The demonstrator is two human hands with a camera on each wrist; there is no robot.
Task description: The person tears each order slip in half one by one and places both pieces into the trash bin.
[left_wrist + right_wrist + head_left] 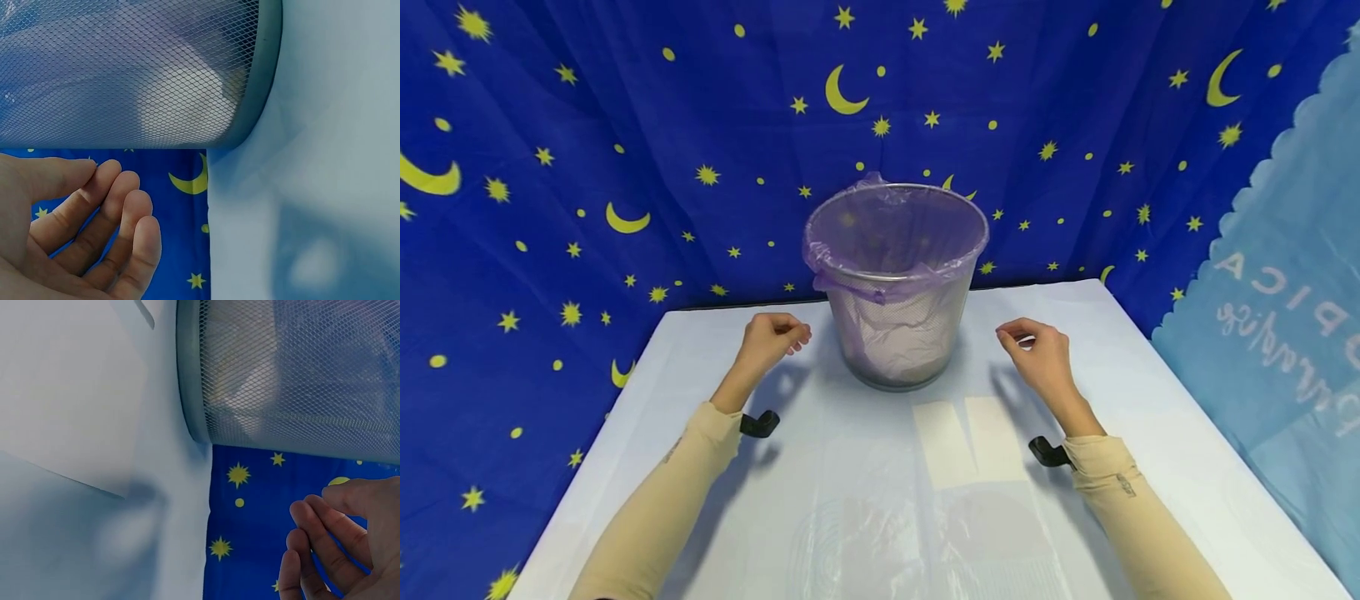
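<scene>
Mesh bin (917,321) with purple liner (880,293) stands upright on the surface (1165,417) between left hand (771,337) and right hand (1040,354), inboard of each, left looks slightly nearer, both loosely curled, holding nothing, apart from it.

A blue curtain (752,133) is printed with yellow moons (832,92) and stars (707,175). A light-blue cloth (1300,208) is marked with pale, mirrored lettering (1288,354).

The tabletop (775,500) is viewed from the head, forward and down, from behind the left fingers (785,320) and right fingers (1026,324). Each set is seen close up from its wrist; the bin (902,329) between is shared by all views.
</scene>
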